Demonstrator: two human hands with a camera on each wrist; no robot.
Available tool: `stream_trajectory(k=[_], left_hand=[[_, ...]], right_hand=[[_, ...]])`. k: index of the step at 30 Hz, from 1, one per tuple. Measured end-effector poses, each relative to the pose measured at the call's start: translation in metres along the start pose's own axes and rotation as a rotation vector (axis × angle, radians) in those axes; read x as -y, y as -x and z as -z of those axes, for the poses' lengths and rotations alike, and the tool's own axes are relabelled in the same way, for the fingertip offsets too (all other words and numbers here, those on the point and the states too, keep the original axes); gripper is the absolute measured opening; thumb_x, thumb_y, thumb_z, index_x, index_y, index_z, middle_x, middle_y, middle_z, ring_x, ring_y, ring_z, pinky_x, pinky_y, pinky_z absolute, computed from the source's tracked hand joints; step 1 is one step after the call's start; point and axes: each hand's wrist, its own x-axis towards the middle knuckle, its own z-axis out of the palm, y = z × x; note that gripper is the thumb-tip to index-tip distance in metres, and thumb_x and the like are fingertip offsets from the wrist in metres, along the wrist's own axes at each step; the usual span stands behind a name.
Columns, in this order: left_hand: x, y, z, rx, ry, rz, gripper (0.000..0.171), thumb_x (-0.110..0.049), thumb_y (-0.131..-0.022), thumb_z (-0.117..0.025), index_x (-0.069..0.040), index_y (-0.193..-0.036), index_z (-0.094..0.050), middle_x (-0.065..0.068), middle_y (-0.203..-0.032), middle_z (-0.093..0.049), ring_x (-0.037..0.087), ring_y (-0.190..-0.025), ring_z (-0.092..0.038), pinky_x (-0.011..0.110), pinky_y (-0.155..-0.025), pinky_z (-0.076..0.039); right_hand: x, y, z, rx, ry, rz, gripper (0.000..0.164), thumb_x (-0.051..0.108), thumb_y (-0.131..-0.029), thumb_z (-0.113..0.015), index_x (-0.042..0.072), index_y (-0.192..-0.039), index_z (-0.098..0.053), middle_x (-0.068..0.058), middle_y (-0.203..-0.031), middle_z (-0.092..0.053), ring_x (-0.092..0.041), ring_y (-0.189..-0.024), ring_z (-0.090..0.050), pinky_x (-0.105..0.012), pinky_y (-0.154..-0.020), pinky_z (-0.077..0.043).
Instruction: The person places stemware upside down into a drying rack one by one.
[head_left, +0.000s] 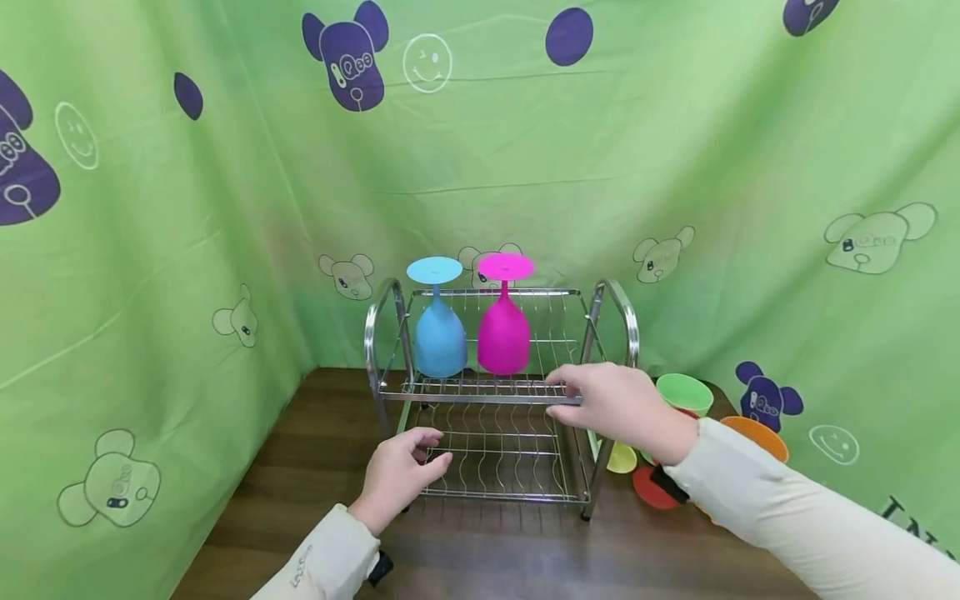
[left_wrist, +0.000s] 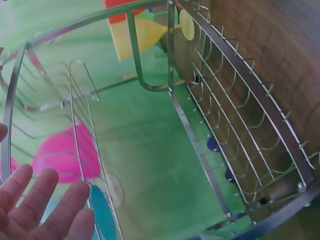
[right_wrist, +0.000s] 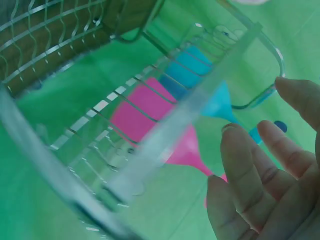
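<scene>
Upside down on the upper shelf of a metal dish rack (head_left: 480, 399) stand a blue goblet (head_left: 441, 337) and, to its right, a pink goblet (head_left: 504, 333). My right hand (head_left: 617, 406) hovers at the rack's front right, fingers apart and holding nothing. Lower down, my left hand (head_left: 401, 471) is by the front left of the lower shelf, its thumb and fingers spread around bare air. In the right wrist view, the pink goblet (right_wrist: 145, 112) and blue goblet (right_wrist: 187, 72) show beyond the rack's bar, past the loosely bent fingers.
Right of the rack is a cluster of colourful goblets: a green one (head_left: 685, 393), an orange one (head_left: 756, 437), a red base (head_left: 655, 487) and a yellow base (head_left: 619, 457). A patterned green cloth (head_left: 480, 150) hangs behind the brown table (head_left: 292, 467).
</scene>
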Motion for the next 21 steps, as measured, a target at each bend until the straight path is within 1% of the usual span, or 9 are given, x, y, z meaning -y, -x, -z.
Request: stream_trajectory(k=[3, 6, 8, 10, 12, 15, 18, 20, 21], left_hand=[[-0.003, -0.002, -0.004, 0.026, -0.007, -0.075, 0.026, -0.018, -0.08, -0.076, -0.01, -0.104, -0.071, 0.003, -0.095, -0.072, 0.02, -0.079, -0.068, 0.027, -0.068, -0.052], [-0.005, -0.002, -0.007, 0.07, 0.001, -0.151, 0.029, -0.016, -0.08, -0.076, -0.008, -0.107, -0.07, 0.004, -0.099, -0.072, 0.024, -0.085, -0.068, 0.029, -0.074, -0.054], [-0.005, -0.002, -0.009, 0.095, 0.001, -0.196, 0.031, -0.016, -0.08, -0.075, -0.007, -0.109, -0.07, 0.006, -0.1, -0.072, 0.024, -0.088, -0.068, 0.03, -0.077, -0.054], [-0.005, -0.002, -0.012, 0.115, -0.009, -0.228, 0.032, -0.017, -0.081, -0.075, -0.007, -0.111, -0.07, 0.006, -0.101, -0.071, 0.024, -0.089, -0.067, 0.03, -0.077, -0.053], [-0.005, -0.001, -0.014, 0.132, -0.032, -0.25, 0.033, -0.019, -0.081, -0.075, -0.007, -0.112, -0.07, 0.005, -0.101, -0.072, 0.022, -0.089, -0.067, 0.03, -0.077, -0.053], [-0.006, 0.003, -0.017, 0.167, -0.065, -0.269, 0.034, -0.02, -0.082, -0.074, -0.008, -0.113, -0.07, 0.002, -0.102, -0.071, 0.02, -0.089, -0.067, 0.03, -0.076, -0.053], [-0.009, 0.006, -0.02, 0.18, -0.1, -0.308, 0.034, -0.02, -0.08, -0.075, -0.009, -0.112, -0.07, -0.001, -0.104, -0.072, 0.018, -0.09, -0.067, 0.028, -0.076, -0.053], [-0.011, 0.008, -0.022, 0.171, -0.114, -0.338, 0.033, -0.02, -0.079, -0.075, -0.01, -0.11, -0.071, -0.001, -0.105, -0.072, 0.015, -0.089, -0.067, 0.027, -0.075, -0.053], [-0.012, 0.009, -0.023, 0.164, -0.119, -0.354, 0.033, -0.02, -0.079, -0.076, -0.011, -0.11, -0.071, -0.002, -0.104, -0.072, 0.013, -0.088, -0.066, 0.026, -0.074, -0.053]], right_hand=[[-0.008, 0.015, -0.011, -0.044, -0.001, 0.011, 0.029, 0.026, -0.08, -0.077, 0.014, -0.105, -0.071, 0.01, -0.075, -0.064, 0.0, -0.055, -0.048, -0.023, -0.043, -0.034], [-0.018, 0.03, -0.022, -0.072, -0.01, 0.017, 0.026, 0.025, -0.079, -0.078, 0.014, -0.102, -0.071, 0.014, -0.069, -0.058, 0.002, -0.051, -0.039, -0.021, -0.042, -0.031], [-0.024, 0.039, -0.03, -0.084, -0.02, 0.021, 0.024, 0.025, -0.079, -0.078, 0.015, -0.1, -0.072, 0.015, -0.068, -0.057, 0.002, -0.049, -0.036, -0.02, -0.041, -0.028], [-0.03, 0.048, -0.037, -0.102, -0.013, 0.041, 0.024, 0.025, -0.078, -0.079, 0.015, -0.099, -0.072, 0.016, -0.069, -0.059, 0.003, -0.049, -0.04, -0.019, -0.04, -0.028], [-0.038, 0.059, -0.044, -0.147, 0.005, 0.081, 0.025, 0.024, -0.075, -0.08, 0.016, -0.097, -0.073, 0.015, -0.071, -0.063, 0.004, -0.051, -0.044, -0.017, -0.04, -0.029], [-0.05, 0.075, -0.054, -0.227, 0.032, 0.118, 0.026, 0.022, -0.069, -0.083, 0.019, -0.093, -0.073, 0.02, -0.069, -0.058, 0.007, -0.054, -0.043, -0.014, -0.042, -0.029], [-0.062, 0.089, -0.062, -0.232, -0.002, 0.06, 0.027, 0.021, -0.068, -0.084, 0.021, -0.092, -0.073, 0.023, -0.067, -0.051, 0.008, -0.055, -0.036, -0.015, -0.043, -0.029], [-0.073, 0.096, -0.066, -0.191, -0.028, 0.006, 0.027, 0.023, -0.069, -0.083, 0.02, -0.094, -0.073, 0.024, -0.067, -0.05, 0.007, -0.056, -0.036, -0.017, -0.044, -0.032], [-0.08, 0.1, -0.068, -0.151, -0.055, -0.017, 0.028, 0.024, -0.071, -0.083, 0.019, -0.097, -0.072, 0.023, -0.069, -0.051, 0.007, -0.057, -0.039, -0.018, -0.046, -0.035]])
